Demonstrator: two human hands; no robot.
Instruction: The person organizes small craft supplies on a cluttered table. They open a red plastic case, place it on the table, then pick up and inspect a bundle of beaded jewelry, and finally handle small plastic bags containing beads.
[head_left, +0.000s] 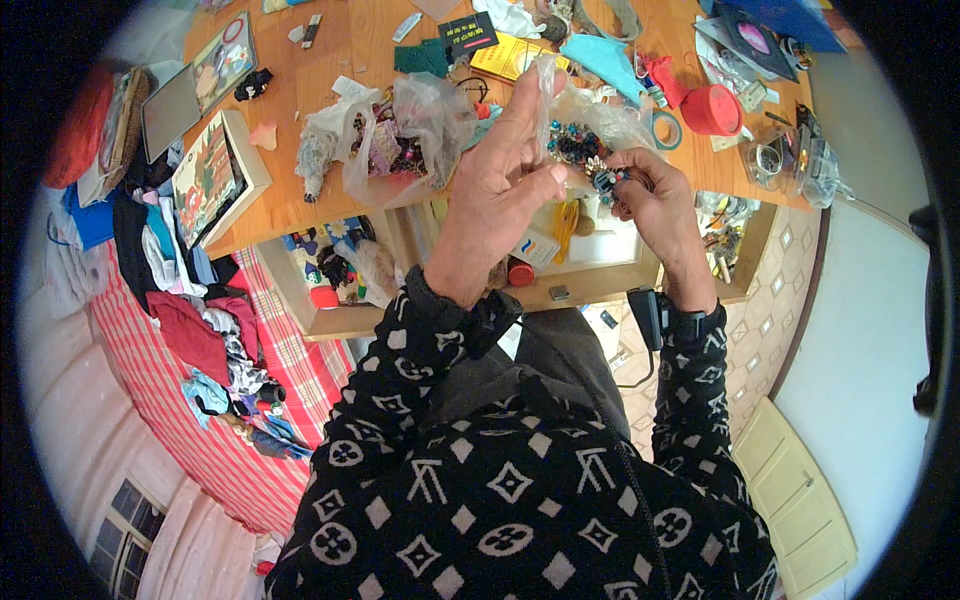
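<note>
My left hand (495, 180) is raised over the table's front edge, pinching up the rim of a clear plastic bag (615, 112). Dark and blue beaded jewellery (576, 141) lies in the bag's mouth. Between the thumb and fingers of my right hand (660, 199) is a beaded piece (606, 180) with blue and pale beads and brown cord. It is partly hidden by the fingers. Left of my left hand, a second clear bag (431, 112) holds purple and dark beaded items (386, 146).
Open drawers with a wooden rim (600, 289) stick out below the wooden table (300, 82). On the table are a red round box (711, 109), teal tape roll (665, 130), illustrated box (214, 176) and grey yarn bundle (319, 154). Clothes (191, 330) lie on a checked bed cover at left.
</note>
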